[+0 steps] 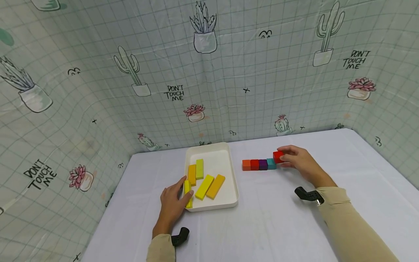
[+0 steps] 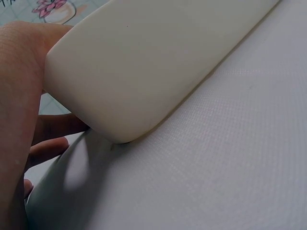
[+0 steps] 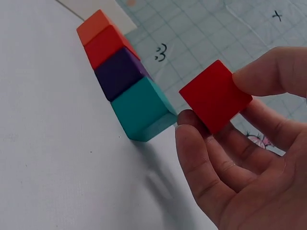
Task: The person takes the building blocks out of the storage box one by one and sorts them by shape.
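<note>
In the head view, my right hand [image 1: 302,163] pinches a red cube [image 1: 278,157] between thumb and fingers, just past the teal end of a row of cubes. The right wrist view shows that red cube [image 3: 216,97] apart from the teal cube [image 3: 144,109]. The row runs orange [image 1: 246,165], red [image 1: 254,165], purple [image 1: 263,165], teal [image 1: 271,164]. My left hand [image 1: 171,203] grips the left side of a white tray [image 1: 233,182], thumb over the rim by a yellow block [image 1: 188,193]. From the left wrist, fingers [image 2: 50,149] show outside the tray wall [image 2: 124,67].
Inside the tray lie a lime block [image 1: 199,169], an orange-yellow block [image 1: 191,175], another yellow block [image 1: 204,187] and a second orange-yellow block [image 1: 216,186]. White cloth [image 1: 262,225] covers the table. A patterned curtain [image 1: 222,80] rises behind it.
</note>
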Demonstrator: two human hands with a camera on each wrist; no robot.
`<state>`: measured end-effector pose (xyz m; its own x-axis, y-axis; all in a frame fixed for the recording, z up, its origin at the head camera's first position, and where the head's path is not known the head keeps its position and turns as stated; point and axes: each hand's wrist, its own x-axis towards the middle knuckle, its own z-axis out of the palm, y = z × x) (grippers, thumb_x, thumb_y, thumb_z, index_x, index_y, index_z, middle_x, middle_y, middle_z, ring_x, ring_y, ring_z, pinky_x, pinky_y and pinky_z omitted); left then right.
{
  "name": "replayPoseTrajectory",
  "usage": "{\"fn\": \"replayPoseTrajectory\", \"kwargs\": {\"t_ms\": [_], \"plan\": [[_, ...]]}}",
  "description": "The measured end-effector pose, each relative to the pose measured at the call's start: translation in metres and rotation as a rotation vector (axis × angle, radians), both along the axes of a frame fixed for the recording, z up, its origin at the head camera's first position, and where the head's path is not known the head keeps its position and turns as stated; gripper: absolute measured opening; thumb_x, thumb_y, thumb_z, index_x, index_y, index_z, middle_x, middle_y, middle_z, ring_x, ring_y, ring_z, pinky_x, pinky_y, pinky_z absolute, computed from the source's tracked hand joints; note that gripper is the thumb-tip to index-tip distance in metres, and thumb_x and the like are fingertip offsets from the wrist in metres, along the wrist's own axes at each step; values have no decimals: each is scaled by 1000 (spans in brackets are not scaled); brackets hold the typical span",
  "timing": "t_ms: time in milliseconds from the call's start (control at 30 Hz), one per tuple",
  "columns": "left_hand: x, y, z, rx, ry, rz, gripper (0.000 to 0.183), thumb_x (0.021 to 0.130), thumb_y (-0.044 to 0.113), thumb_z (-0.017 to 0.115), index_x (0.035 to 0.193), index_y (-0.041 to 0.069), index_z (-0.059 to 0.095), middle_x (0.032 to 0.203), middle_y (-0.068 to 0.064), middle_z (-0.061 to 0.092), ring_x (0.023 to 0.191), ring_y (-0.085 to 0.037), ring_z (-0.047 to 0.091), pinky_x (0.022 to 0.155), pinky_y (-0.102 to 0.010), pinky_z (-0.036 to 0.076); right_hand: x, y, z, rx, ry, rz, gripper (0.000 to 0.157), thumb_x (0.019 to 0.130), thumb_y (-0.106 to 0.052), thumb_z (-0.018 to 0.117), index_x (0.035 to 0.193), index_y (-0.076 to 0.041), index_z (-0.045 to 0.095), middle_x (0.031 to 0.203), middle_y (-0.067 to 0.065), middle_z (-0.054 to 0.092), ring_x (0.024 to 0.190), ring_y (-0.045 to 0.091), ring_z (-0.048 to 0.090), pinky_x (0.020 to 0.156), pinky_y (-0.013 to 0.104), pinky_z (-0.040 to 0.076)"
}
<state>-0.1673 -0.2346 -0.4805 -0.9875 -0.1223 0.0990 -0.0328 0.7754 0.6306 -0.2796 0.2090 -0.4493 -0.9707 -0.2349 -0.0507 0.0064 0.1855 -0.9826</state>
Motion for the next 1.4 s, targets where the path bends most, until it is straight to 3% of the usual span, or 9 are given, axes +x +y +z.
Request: {"fn": "replayPoseTrajectory", "kwargs": {"t_ms": [433, 800, 967, 1233, 1400], "plan": [[1, 1, 1, 0, -5, 4, 63, 93, 35, 67, 152, 21, 47, 148, -9, 52, 138, -35, 39, 119, -60, 5, -1, 8, -5, 18, -30, -28, 51, 101, -9, 54, 145, 12, 40, 145, 33, 39, 113, 28, 54, 89, 28, 56], [1, 1, 1, -8, 0, 1, 63, 94, 37, 66, 152, 21, 47, 148, -9, 52, 139, -36, 39, 118, -61, 6, -4, 11, -14, 145, -65, -33, 51, 101, -18, 58, 145, 5, 46, 142, 29, 45, 111, 31, 61, 88, 27, 56], [1, 1, 0, -13, -5, -2, 63, 94, 37, 65, 152, 21, 47, 148, -9, 52, 139, -36, 39, 118, -61, 6, -2, 12, -15, 203, -62, -16, 54, 101, -24, 59, 147, 2, 45, 143, 28, 45, 112, 33, 63, 92, 32, 55], [2, 0, 0, -6, -5, -2, 63, 93, 36, 66, 152, 22, 47, 149, -9, 52, 139, -36, 39, 119, -61, 5, -1, 13, -12, 320, -48, -16, 57, 101, -31, 59, 147, -2, 46, 142, 27, 49, 104, 31, 67, 103, 50, 47], [1, -1, -1, -5, 16, -12, 63, 94, 37, 66, 151, 20, 48, 148, -10, 53, 138, -37, 40, 118, -62, 7, -1, 15, -11, 364, -54, -7, 56, 100, -33, 59, 147, -4, 48, 140, 26, 51, 103, 30, 67, 99, 48, 48]]}}
